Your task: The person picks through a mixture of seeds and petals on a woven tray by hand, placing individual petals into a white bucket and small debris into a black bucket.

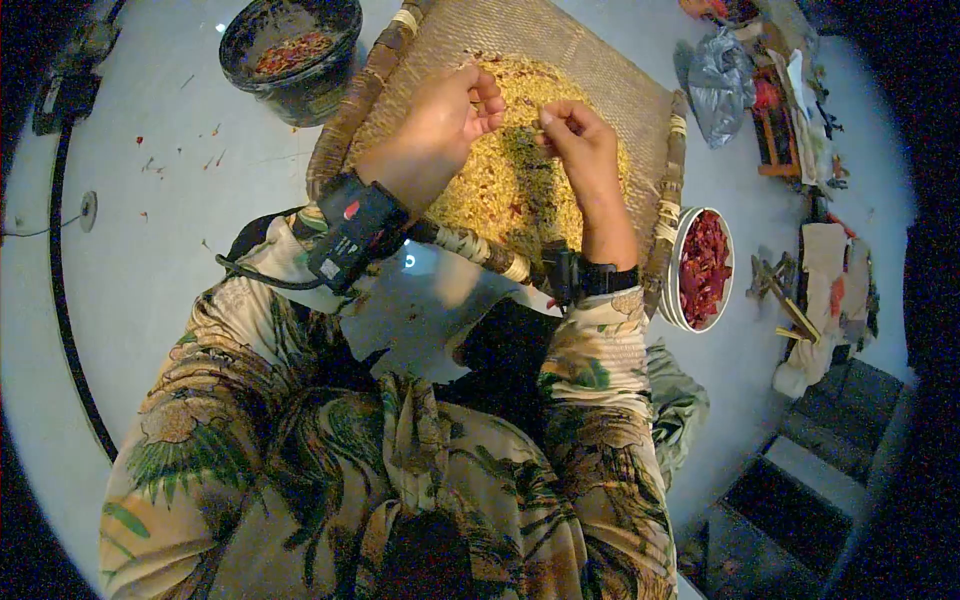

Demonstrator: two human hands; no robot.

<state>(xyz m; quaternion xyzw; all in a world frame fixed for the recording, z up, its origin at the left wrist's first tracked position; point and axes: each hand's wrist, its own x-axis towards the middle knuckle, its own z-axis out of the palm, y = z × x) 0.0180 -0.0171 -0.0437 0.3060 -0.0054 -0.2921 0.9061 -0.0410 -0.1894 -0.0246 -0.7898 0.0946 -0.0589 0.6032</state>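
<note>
A woven tray [575, 40] with a thick bound rim lies in front of me, bearing a spread of small yellow seeds [480, 200] mixed with red bits. Over the left part of the seeds is my left hand [465, 105], its fingers curled in; whatever they hold is hidden. My right hand [580, 140] hovers to the right of it, thumb and forefinger pinched together. Anything between those fingertips is too small to make out. A shadow falls across the seeds below my right hand. The two hands are close but apart.
Dried red chili pieces fill a white bowl [728, 285] beside the tray's right rim. A black bucket [315, 105] with reddish scraps stands at upper left, and scraps litter the floor nearby. At right are a grey plastic bag [722, 85], a wooden stool-like frame [785, 300] and dark steps.
</note>
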